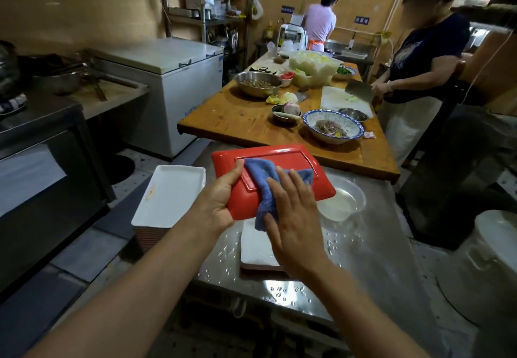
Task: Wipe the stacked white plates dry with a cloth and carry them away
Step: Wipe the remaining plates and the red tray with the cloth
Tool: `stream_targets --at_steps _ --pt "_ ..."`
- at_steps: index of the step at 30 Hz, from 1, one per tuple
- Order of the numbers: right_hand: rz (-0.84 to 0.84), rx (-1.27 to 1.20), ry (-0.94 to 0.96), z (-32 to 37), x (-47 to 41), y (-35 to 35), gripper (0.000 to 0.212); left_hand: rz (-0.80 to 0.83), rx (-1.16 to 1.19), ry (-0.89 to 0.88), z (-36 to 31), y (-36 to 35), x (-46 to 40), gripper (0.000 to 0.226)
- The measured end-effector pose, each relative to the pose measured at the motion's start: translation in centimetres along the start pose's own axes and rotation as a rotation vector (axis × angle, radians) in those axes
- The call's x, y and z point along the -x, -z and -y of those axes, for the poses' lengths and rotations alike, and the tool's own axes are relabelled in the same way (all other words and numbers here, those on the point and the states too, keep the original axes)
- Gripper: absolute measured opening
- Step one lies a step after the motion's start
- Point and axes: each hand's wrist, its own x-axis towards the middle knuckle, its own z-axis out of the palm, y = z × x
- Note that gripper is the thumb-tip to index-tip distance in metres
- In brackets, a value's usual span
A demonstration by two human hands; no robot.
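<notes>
Dim warm indoor light, wide-angle bending at edges, slight overall softness.

Left hand (221, 198): bare, no glove, ring or watch seen.
Right hand (291, 217): bare, nothing worn on the fingers or wrist.
Forearms: uncovered up to the frame edge; no sleeve is shown.

Behind, a wooden desk (229, 122) carries a blue-patterned bowl (333, 126) of food, a steel bowl (257, 83), cut cabbage (313, 68) and a white cutting board (340, 100). A person (416, 58) holds a cleaver (359, 91) there; another person (320, 21) stands further back. Chest freezer (173, 83) on the left.
</notes>
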Motion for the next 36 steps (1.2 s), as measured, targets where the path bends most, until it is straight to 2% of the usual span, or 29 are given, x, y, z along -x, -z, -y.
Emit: stream_targets --at_steps 4,10,14,18,23,26,30,33,36 --pt "0.092 -0.073 -0.091 3.3 -1.6 -1.5 0.063 -0.002 -0.021 -0.101 0.9 0.5 0.6 0.041" --pt "0.2 -0.077 -0.125 3.3 -5.2 -1.6 0.055 -0.039 -0.073 -0.195 0.8 2.1 1.5 0.034" --pt "0.223 -0.045 -0.24 0.4 -6.0 -0.7 0.052 -0.06 -0.056 -0.233 0.1 4.2 1.8 0.03" --pt "0.215 -0.22 -0.376 -1.0 -5.4 -0.4 0.05 -0.056 -0.04 -0.214 -0.4 6.2 1.9 0.029" --pt "0.159 -0.394 -0.509 -1.1 -4.8 -1.3 0.028 -0.035 0.003 -0.186 -1.2 8.4 2.3 0.026" --pt "0.137 -0.433 -0.547 -0.8 -5.2 -1.7 0.027 -0.042 0.02 -0.17 -1.5 9.5 2.7 0.021" --pt "0.114 -0.593 -0.698 -0.4 -6.5 -2.1 0.028 -0.051 0.034 -0.125 -2.1 10.8 3.5 0.025" --pt "0.155 -0.704 -0.736 -0.2 -6.8 -2.7 0.029 -0.054 0.002 -0.158 -3.1 11.8 4.1 0.023" --pt "0.178 -0.715 -0.789 0.0 -6.2 -3.3 0.028 -0.044 -0.055 -0.269 -5.0 13.0 4.7 0.029"
